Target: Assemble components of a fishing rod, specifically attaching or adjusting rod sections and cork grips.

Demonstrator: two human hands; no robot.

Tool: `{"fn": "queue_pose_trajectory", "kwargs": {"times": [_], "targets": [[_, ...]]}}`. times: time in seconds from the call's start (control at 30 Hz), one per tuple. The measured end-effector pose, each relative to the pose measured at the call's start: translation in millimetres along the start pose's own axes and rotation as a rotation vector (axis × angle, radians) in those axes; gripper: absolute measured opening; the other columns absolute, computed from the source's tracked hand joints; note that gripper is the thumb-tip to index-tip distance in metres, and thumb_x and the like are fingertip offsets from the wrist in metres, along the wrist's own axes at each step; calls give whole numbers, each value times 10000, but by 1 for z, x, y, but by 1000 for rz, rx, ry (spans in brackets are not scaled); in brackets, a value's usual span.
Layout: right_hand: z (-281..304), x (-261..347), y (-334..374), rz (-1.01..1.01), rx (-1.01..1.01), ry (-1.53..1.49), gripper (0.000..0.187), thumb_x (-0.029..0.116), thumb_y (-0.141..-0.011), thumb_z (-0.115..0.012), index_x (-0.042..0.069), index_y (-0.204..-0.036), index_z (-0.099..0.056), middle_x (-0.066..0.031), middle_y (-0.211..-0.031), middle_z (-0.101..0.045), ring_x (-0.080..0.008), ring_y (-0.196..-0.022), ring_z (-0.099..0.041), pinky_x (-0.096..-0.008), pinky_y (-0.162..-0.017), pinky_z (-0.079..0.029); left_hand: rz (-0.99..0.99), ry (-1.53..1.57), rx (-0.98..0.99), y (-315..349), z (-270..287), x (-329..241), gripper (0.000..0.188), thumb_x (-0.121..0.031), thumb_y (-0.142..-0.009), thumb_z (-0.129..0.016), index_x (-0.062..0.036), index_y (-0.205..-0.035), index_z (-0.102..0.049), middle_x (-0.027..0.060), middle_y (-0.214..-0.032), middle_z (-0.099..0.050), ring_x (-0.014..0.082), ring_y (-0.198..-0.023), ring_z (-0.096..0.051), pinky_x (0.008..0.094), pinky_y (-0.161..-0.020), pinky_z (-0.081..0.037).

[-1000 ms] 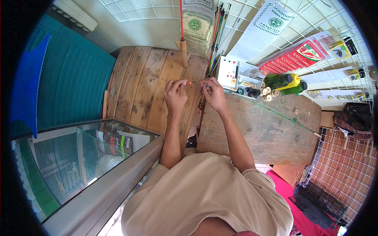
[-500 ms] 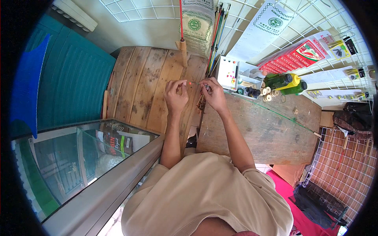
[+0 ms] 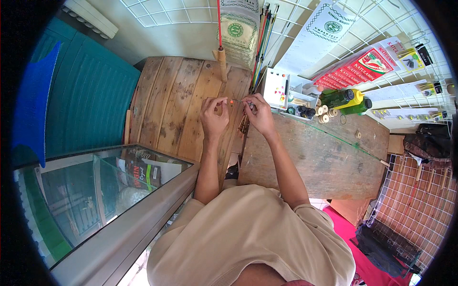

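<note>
My left hand [image 3: 214, 116] is raised over the bench, its thumb and forefinger pinched together. Facing it, my right hand [image 3: 259, 114] is closed, fingertips pressed on something very thin. Between the two sets of fingertips hangs a small orange bead [image 3: 231, 101], on what looks like a fine strand; the strand itself is barely visible. Beyond the hands, a wooden handle [image 3: 222, 64] with a red rod stands upright on the planks. Behind the right hand, a white compartment box [image 3: 276, 88] has small coloured beads on its lid.
Wooden spools [image 3: 324, 114], dark jars and green bottles [image 3: 358, 107] stand right of the box. A thin green rod [image 3: 334, 137] crosses the brown tabletop [image 3: 305, 162]. A glass case [image 3: 129, 190] borders the left side. White wire grids carry hanging packets.
Both hands stay nearly in place. The orange bead between the fingertips has shifted very slightly.
</note>
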State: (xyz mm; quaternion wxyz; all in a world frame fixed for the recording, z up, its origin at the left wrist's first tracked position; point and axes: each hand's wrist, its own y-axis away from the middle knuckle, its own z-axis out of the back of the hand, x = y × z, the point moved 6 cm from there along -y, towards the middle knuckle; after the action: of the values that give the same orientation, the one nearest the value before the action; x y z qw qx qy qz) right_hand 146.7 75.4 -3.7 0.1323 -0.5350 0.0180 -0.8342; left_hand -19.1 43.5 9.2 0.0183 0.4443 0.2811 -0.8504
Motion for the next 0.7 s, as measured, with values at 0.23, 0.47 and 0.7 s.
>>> {"fn": "queue_pose_trajectory", "kwargs": {"times": [0.23, 0.47, 0.7], "targets": [[0, 1, 0, 27, -2, 24, 156, -10, -809, -622, -12, -963, -644, -122, -860, -568, -243, -704, -585, -329, -634, -471, 13, -5, 1, 1, 0, 2, 136, -9, -784, -663, -66, -908, -671, 80, -788, -603, 229, -693, -575, 342, -629, -468], [1, 3, 0, 37, -11, 0, 158, -18, -807, -619, -16, -964, -640, -123, -855, -567, -241, -692, -576, -327, -629, -465, -12, -21, 16, 2, -1, 2, 138, 0, -784, -655, -65, -905, -669, 84, -801, -609, 236, -718, -593, 345, -647, -478], [0, 1, 0, 53, -9, 8, 162, -24, -807, -615, -15, -967, -640, -122, -860, -568, -243, -704, -580, -330, -632, -470, 27, -11, 17, 2, 0, 3, 140, 2, -785, -655, -60, -909, -668, 81, -813, -606, 239, -708, -576, 341, -647, -472]]}}
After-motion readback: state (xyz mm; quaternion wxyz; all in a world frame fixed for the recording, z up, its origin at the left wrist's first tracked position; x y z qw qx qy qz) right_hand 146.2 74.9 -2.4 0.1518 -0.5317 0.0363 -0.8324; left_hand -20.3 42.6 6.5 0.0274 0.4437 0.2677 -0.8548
